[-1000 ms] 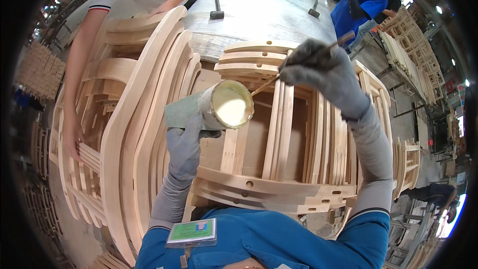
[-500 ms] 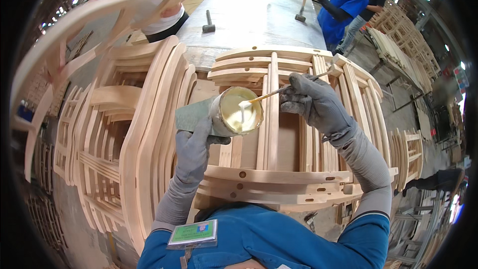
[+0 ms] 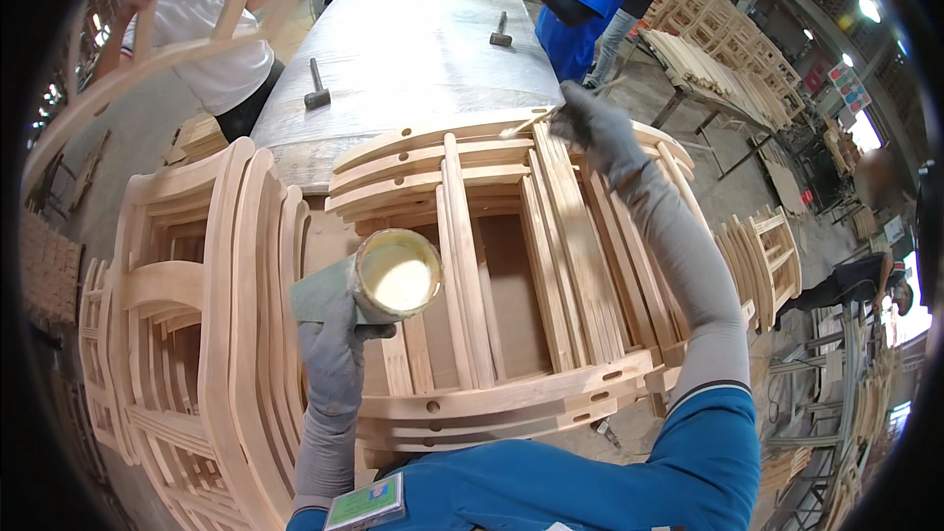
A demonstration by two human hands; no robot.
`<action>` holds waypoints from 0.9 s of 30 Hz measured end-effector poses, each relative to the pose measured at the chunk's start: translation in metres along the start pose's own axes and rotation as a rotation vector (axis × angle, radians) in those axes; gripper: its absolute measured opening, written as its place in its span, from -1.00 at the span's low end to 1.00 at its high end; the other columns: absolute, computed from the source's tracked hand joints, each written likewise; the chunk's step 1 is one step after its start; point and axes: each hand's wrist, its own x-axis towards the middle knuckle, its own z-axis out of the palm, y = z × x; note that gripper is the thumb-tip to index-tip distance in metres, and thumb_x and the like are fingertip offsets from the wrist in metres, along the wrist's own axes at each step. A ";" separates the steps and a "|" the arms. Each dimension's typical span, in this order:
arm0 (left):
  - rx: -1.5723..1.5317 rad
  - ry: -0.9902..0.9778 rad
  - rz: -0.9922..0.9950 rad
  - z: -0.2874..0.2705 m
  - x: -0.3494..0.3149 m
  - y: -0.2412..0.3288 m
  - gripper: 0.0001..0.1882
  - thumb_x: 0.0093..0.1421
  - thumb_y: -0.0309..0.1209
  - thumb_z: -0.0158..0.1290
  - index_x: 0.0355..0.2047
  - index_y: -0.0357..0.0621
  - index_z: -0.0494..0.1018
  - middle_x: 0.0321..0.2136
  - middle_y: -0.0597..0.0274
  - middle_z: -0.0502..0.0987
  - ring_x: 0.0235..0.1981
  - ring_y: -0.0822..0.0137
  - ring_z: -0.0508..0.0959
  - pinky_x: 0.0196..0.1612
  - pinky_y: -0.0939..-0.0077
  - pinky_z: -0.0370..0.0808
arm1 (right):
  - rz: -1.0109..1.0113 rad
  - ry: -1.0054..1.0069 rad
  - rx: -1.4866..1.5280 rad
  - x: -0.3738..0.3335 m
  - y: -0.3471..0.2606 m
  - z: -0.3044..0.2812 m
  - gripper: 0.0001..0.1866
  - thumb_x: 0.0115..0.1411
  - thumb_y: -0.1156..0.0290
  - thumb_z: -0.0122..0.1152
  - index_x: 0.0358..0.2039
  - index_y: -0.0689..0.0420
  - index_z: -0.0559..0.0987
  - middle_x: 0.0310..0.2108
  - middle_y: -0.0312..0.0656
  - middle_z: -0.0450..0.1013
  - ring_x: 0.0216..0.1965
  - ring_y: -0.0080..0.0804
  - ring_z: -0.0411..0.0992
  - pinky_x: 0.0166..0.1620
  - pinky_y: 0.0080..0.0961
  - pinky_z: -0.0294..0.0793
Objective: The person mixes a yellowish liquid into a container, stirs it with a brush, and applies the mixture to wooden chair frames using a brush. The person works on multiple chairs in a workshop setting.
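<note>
My left hand [image 3: 332,359], in a grey glove, is closed around a round cup [image 3: 356,280] with a greenish flap at its side. Creamy white liquid [image 3: 398,275] fills part of the cup. My gloved right hand [image 3: 598,136] reaches forward, its fingers pinched on a thin stick [image 3: 531,122]. The stick's pale tip is over or at the far curved rail [image 3: 472,133] of the topmost wooden frame; contact is hard to tell. Stacked chair-like frames [image 3: 511,379] lie below both hands, with round and slotted holes in their rails.
More wooden frames [image 3: 211,334] stand upright at my left. Beyond is a plastic-covered table [image 3: 413,49] with two mallets [image 3: 317,87]. A person in white [image 3: 221,49] handles a curved frame at the far left. Another in blue [image 3: 590,0] stands at the table's right.
My right hand has lifted the stick out of the cup and moved it forward to the far rail. The cup has shifted slightly left and nearer; the whole view has turned.
</note>
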 end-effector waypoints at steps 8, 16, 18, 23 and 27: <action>0.064 0.066 0.002 -0.021 0.013 -0.001 -0.67 0.31 -0.39 -0.21 0.01 -0.33 0.28 -0.18 0.06 0.48 -0.34 0.35 0.56 -0.46 0.53 0.58 | -0.318 0.290 -0.479 0.084 -0.006 -0.024 -0.75 0.00 0.39 0.34 -0.47 0.28 0.46 -0.57 -0.12 0.47 -0.65 -0.41 0.47 -0.59 -0.50 0.56; 0.084 0.087 0.005 -0.032 0.017 -0.006 -0.65 0.31 -0.40 -0.22 0.02 -0.37 0.26 -0.17 0.03 0.46 -0.31 0.32 0.57 -0.43 0.54 0.62 | -0.308 0.320 -0.572 0.102 0.010 -0.026 -0.78 0.00 0.41 0.32 -0.45 0.27 0.48 -0.60 -0.16 0.45 -0.68 -0.46 0.44 -0.63 -0.54 0.51; 0.081 0.089 0.011 -0.031 0.018 -0.007 -0.65 0.32 -0.39 -0.22 0.02 -0.37 0.26 -0.16 0.02 0.46 -0.30 0.33 0.57 -0.43 0.53 0.62 | -0.328 0.279 -0.571 0.107 0.008 -0.028 -0.77 0.00 0.39 0.32 -0.44 0.27 0.48 -0.59 -0.17 0.46 -0.67 -0.48 0.44 -0.62 -0.55 0.51; 0.104 0.084 -0.001 -0.028 0.020 -0.007 -0.64 0.32 -0.37 -0.22 0.04 -0.35 0.26 -0.16 0.07 0.46 -0.33 0.37 0.55 -0.47 0.54 0.56 | -0.350 0.131 -0.821 0.113 0.020 -0.018 -0.73 0.04 0.29 0.27 -0.39 0.25 0.50 -0.52 -0.13 0.51 -0.54 -0.38 0.51 -0.48 -0.48 0.51; 0.115 0.097 0.017 -0.028 0.018 -0.006 -0.64 0.32 -0.38 -0.22 0.04 -0.35 0.26 -0.17 0.07 0.46 -0.33 0.37 0.55 -0.47 0.57 0.56 | -0.590 0.111 -1.265 0.113 0.017 -0.004 -0.72 0.07 0.24 0.22 -0.33 0.20 0.49 -0.47 -0.07 0.51 -0.42 -0.22 0.48 -0.30 -0.35 0.45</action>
